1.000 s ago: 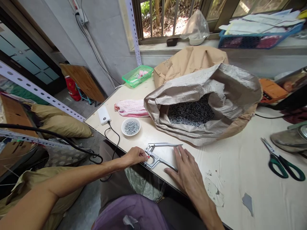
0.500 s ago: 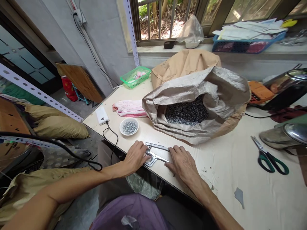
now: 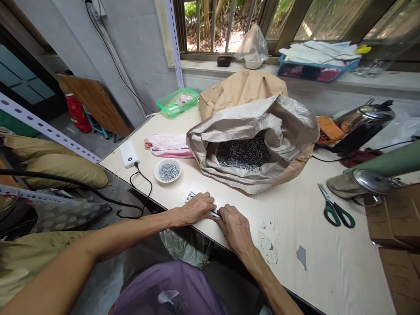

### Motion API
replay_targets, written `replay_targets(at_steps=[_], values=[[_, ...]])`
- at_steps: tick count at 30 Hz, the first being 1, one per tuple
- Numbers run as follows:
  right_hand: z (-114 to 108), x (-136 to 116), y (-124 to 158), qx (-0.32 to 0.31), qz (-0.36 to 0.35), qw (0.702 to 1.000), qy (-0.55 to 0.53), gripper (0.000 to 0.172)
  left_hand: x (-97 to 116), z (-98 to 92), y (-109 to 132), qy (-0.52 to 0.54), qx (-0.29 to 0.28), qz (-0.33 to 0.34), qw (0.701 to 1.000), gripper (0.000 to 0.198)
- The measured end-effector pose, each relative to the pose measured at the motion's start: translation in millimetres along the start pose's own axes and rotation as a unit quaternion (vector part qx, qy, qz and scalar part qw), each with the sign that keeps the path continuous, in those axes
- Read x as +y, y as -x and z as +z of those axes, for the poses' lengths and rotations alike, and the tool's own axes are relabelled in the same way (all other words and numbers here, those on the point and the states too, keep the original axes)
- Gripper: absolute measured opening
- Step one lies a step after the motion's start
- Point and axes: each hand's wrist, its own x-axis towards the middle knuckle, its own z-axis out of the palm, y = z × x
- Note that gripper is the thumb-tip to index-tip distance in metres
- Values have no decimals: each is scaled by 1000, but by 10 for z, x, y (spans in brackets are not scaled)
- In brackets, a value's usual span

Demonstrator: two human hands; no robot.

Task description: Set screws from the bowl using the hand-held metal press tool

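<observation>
"Under the left hand (image 3: 198,208), what do the bent fingers hold?"

"A metal tool (image 3: 190,196). One end pokes out, on the side away from the right hand (image 3: 233,225)."

"And the right fingers?"

"They're bent too, pinching the handle (image 3: 215,213) just beside the left ones. I can't see the tips well."

"What's near?"

"A bowl (image 3: 167,181) of metal bits (image 3: 169,171) past the left fingers; a sack (image 3: 236,118) ahead of both."
</observation>
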Motion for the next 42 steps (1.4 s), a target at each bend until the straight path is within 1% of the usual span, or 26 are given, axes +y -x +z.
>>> replay_targets(at_steps=[3, 5, 6, 7, 9, 10, 11, 12, 13, 14, 16, 18, 21, 23, 25, 27, 28, 31, 33, 35, 37, 40, 42], values=[[25, 35, -6, 3, -6, 1000, -8, 23, 11, 30, -14, 6, -4, 0, 1000, 25], [28, 83, -18, 9, -7, 1000, -10, 18, 15, 47, -18, 9, 12, -13, 1000, 25], [25, 108, -21, 16, -9, 1000, -8, 17, 11, 48, -8, 14, 26, -19, 999, 28], [20, 130, -18, 27, -13, 1000, -5, 28, -1, 43, 15, 23, 46, -22, 998, 37], [10, 153, 21, 66, -23, 998, 2, 60, -49, 10, 109, 49, 99, -33, 993, 64], [11, 149, 59, 92, -22, 996, 3, 72, -85, -15, 180, 66, 131, -50, 988, 69], [19, 136, 110, 117, -12, 993, 1, 78, -125, -41, 266, 84, 163, -80, 980, 63], [37, 113, 170, 140, 6, 990, -2, 78, -166, -65, 359, 99, 192, -125, 968, 50], [67, 84, 236, 158, 29, 987, -8, 76, -204, -82, 454, 112, 211, -176, 955, 36], [108, 50, 300, 171, 52, 984, -14, 74, -234, -87, 542, 121, 219, -227, 941, 29], [215, -11, 408, 179, 75, 981, -26, 70, -263, -64, 671, 133, 201, -302, 922, 30], [325, -47, 466, 172, 79, 981, -35, 66, -247, -9, 713, 147, 162, -339, 915, 29], [418, -47, 469, 170, 84, 981, -43, 59, -182, 50, 646, 163, 113, -365, 910, 23], [423, -35, 452, 171, 87, 980, -48, 56, -151, 43, 573, 178, 77, -377, 906, 16], [411, -29, 442, 169, 83, 980, -56, 51, -141, 8, 518, 197, 34, -389, 899, 13], [405, -34, 443, 171, 75, 980, -67, 45, -138, -23, 494, 202, 8, -389, 899, 15], [406, -40, 446, 173, 72, 980, -73, 43, -132, -30, 493, 193, 9, -383, 904, 17], [421, -68, 455, 179, 82, 976, -90, 42, -80, 2, 528, 122, 51, -356, 925, 21], [427, -89, 455, 183, 85, 975, -90, 43, -26, 54, 568, 49, 86, -331, 938, 15], [421, -108, 449, 190, 75, 976, -80, 39, 19, 107, 602, -25, 110, -286, 951, 13], [395, -123, 436, 193, 67, 976, -70, 34, 41, 143, 616, -73, 120, -226, 964, 18], [305, -132, 401, 173, 69, 981, -54, 30, 34, 142, 603, -83, 131, -157, 975, 22], [222, -119, 366, 151, 63, 986, -45, 31, 15, 106, 599, -61, 164, -135, 975, 19]])
